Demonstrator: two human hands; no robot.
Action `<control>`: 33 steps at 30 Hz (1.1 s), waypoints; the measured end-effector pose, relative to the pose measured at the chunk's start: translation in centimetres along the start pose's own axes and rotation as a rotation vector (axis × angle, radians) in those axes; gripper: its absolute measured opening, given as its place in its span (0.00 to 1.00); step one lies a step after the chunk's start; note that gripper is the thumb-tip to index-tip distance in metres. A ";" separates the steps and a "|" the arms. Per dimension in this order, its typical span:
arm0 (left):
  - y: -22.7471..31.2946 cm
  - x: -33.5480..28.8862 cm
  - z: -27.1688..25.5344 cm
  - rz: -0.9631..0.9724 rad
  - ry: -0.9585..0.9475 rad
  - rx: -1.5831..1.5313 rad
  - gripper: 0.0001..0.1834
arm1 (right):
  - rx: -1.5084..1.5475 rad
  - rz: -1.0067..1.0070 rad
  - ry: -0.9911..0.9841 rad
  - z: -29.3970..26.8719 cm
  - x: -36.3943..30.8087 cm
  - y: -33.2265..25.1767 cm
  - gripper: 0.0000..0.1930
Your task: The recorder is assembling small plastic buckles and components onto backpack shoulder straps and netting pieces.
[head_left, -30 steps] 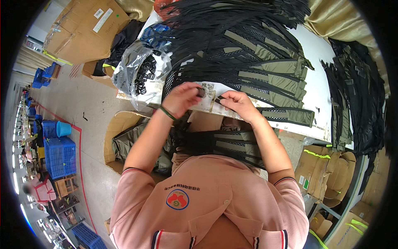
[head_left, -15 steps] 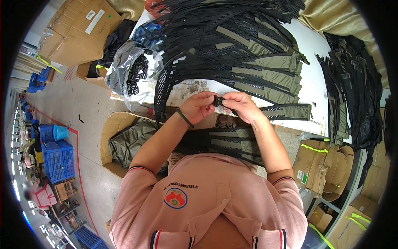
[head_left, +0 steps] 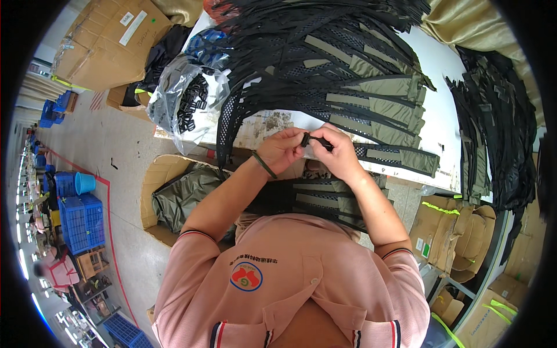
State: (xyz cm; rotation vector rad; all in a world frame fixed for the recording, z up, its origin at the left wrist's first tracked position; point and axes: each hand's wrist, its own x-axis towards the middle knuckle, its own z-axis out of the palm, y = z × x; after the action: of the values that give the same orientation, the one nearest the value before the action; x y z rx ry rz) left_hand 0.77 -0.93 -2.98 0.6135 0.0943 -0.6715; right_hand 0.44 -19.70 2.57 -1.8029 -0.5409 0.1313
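A small black plastic buckle [head_left: 305,139] is pinched between the thumb and fingers of my left hand [head_left: 281,152]. My right hand [head_left: 337,152] grips the end of a black webbing strap [head_left: 322,142] that runs to the buckle. Both hands are close together above the table's near edge. Beyond them, a large pile of black mesh straps with olive fabric panels [head_left: 394,119] covers the white table [head_left: 432,58]. Another bundle of these straps [head_left: 313,197] lies across my lap below my hands.
A clear plastic bag [head_left: 168,95] of black buckles [head_left: 194,101] sits on the table's left side. An open carton [head_left: 152,200] with dark olive fabric stands at lower left. More dark straps [head_left: 493,127] hang at the right, above cardboard boxes [head_left: 444,232].
My right hand has turned and shifted slightly right, drawing the strap end out from the buckle so more of it shows. The left hand stays nearly in place on the buckle.
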 end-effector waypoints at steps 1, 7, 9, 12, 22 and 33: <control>-0.2 0.0 0.2 0.005 -0.014 -0.047 0.10 | -0.109 -0.058 0.109 0.3 -0.1 -0.2 0.03; 0.0 -0.1 0.6 0.043 0.043 -0.048 0.09 | 0.213 0.196 0.000 -0.1 -0.2 0.3 0.01; 0.2 -0.2 0.8 0.039 0.085 -0.020 0.08 | 0.424 0.235 0.010 0.0 -0.1 0.9 0.02; 0.8 -0.3 1.1 0.051 0.107 0.163 0.07 | 0.535 0.247 0.001 -0.4 -0.1 0.7 0.04; -0.8 -0.2 2.9 0.241 0.184 0.288 0.05 | -0.325 -0.298 0.153 -0.6 0.0 -0.2 0.09; -1.0 -0.4 3.8 0.408 0.316 0.393 0.05 | 0.497 0.340 0.111 0.0 -0.4 0.6 0.12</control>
State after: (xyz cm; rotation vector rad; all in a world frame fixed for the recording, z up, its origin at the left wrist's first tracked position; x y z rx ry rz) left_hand -0.61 -3.47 -0.22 1.0815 0.1274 -0.1897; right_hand 0.27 -20.04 1.95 -1.3887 -0.1008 0.3631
